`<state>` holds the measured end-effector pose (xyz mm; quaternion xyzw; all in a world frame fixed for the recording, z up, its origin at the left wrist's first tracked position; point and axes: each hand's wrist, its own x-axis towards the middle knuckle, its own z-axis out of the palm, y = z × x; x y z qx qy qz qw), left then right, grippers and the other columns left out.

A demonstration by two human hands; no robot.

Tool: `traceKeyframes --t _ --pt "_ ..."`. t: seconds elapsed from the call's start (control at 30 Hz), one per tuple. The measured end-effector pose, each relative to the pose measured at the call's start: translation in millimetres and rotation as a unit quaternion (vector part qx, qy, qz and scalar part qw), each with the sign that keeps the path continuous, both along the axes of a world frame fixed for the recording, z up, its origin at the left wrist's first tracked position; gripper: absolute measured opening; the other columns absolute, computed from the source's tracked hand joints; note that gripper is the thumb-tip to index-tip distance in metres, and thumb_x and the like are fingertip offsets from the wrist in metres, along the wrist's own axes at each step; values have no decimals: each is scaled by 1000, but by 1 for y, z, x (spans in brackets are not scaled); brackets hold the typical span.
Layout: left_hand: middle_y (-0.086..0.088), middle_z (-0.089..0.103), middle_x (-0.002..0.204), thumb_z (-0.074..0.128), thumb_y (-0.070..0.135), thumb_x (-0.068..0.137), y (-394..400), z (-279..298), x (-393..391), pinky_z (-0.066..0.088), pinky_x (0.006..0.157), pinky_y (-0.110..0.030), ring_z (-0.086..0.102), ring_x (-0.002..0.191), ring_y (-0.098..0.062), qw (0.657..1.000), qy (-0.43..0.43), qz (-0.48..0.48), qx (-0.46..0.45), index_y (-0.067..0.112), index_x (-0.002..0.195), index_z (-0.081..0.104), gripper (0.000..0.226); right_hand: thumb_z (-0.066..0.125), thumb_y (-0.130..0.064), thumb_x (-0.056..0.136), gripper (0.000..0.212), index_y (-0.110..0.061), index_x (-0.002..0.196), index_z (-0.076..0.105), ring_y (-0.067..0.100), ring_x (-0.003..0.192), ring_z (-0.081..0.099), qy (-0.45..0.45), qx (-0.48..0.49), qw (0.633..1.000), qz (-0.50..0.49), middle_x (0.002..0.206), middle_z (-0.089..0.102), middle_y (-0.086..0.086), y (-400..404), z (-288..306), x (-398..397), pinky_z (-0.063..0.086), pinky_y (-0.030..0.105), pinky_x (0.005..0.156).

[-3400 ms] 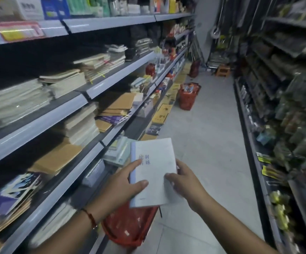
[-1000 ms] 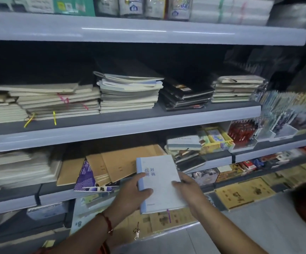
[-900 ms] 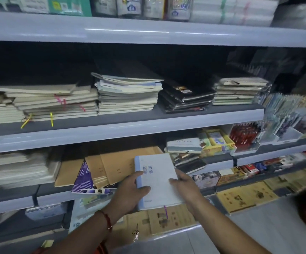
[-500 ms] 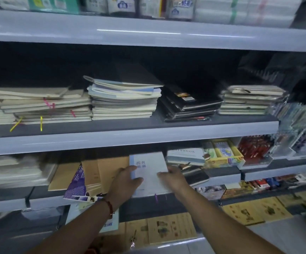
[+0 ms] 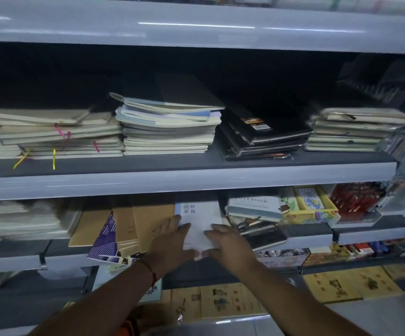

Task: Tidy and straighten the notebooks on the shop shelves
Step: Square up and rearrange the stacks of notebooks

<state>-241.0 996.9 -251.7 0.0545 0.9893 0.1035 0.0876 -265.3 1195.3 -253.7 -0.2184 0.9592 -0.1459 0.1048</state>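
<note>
Notebook (image 5: 197, 221), the white one with a pale blue spine, lies flat on the lower shelf (image 5: 305, 241), squeezed between a fan of brown kraft books (image 5: 145, 226) on its left and a messy pile (image 5: 257, 221) on its right. Its cover has 4 Chinese characters near the top left, too small for me to read properly. Left hand (image 5: 172, 241) lies on the cover's left side with fingers fairly straight and spread a bit; right hand (image 5: 228, 241) presses the lower right part, fingers straight and close together. So both are flat on it, not gripping. The grey book (image 5: 253, 204) topping the right pile says "NOTEBOOK" on the front. A purple striped book (image 5: 104, 238) hangs over the shelf edge further left. On the shelf above sit 4 stacks, including a black one (image 5: 262, 134) with an orange label I can't make out.
</note>
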Motion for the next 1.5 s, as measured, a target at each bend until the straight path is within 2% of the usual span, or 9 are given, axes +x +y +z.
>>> traceKeyframes --t 0.17,0.53,0.77,0.87,0.97,1.03,1.17,1.23,1.5 --pt "-6 12 166 48 70 90 2 0 -19 13 121 -39 14 150 -29 1000 9 -2 -12 24 158 22 86 46 -30 103 53 -19 153 34 28 148 24 45 32 998 6 163 24 6 -8 -3 -10 29 37 116" --pt "-4 0 168 48 63 95 1 0 -19 17 120 -43 13 152 -29 999 -24 24 25 30 159 15 80 43 -33 103 55 -20 154 28 31 150 17 18 63 998 -4 163 20 8 -15 -1 -20 29 41 117" --pt "-7 14 165 49 61 94 -23 1 11 23 120 -44 18 151 -29 998 16 45 36 32 158 18 76 48 -30 99 43 -18 140 47 29 129 45 19 21 1000 8 138 49 6 -8 11 -8 43 35 102" --pt "-6 25 162 43 69 89 -45 5 36 28 118 -46 27 147 -30 996 29 85 26 36 155 23 76 48 -26 99 51 -19 148 41 25 137 38 29 0 999 39 150 43 5 -6 22 -2 36 34 110" --pt "-9 41 153 31 77 80 -72 11 66 42 106 -47 45 135 -34 988 58 139 10 30 150 38 84 48 -28 101 57 -20 155 32 19 146 27 21 -30 996 79 160 32 1 -14 34 3 24 28 116" --pt "-9 45 149 31 78 79 -89 17 89 46 100 -45 51 129 -33 982 67 179 1 27 148 41 86 50 -30 101 56 -19 153 35 20 145 28 12 -46 994 101 159 33 2 -26 38 4 25 30 116" --pt "-10 28 161 34 80 84 -118 33 139 35 112 -44 32 145 -32 961 32 275 -11 29 155 28 88 56 -32 98 58 -18 152 39 22 144 32 -2 -77 986 149 157 38 3 -63 43 7 29 33 118" --pt "-10 20 164 28 83 81 -129 42 167 30 116 -45 27 148 -32 951 22 307 -22 30 157 23 93 56 -36 98 59 -19 152 39 22 145 31 -7 -84 981 176 157 37 0 -87 48 16 29 36 118" --pt "-6 21 164 39 71 92 -211 62 310 32 117 -43 30 147 -30 906 53 418 -38 32 156 25 76 58 -41 97 60 -22 151 39 18 147 26 -34 -110 952 282 159 33 -1 -228 63 107 25 35 119"
